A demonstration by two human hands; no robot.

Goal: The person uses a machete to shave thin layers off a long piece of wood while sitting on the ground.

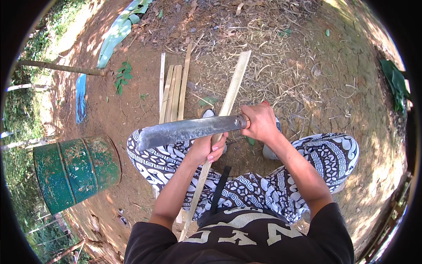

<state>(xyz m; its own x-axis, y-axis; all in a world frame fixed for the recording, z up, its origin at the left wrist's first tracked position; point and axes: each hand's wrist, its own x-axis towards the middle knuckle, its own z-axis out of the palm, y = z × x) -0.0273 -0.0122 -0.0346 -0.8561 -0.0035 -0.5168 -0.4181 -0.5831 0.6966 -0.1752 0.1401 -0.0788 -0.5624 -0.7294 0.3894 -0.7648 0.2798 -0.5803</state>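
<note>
A machete with a broad, worn grey blade lies across the view, its tip toward the left. My right hand is closed around its handle. Below the blade, my left hand wraps around a long, pale bamboo strip. The strip slants from my lap up and away to the right, passing behind the blade near the handle. Part of my left hand is hidden by the blade. On the ground beyond my left knee rest several more bamboo strips, side by side.
A rusty green metal drum lies at the left. Thin curled shavings cover the dirt ahead. Farther left are a blue strand bundle, a wooden pole and a large green leaf. Another dark green leaf is at far right.
</note>
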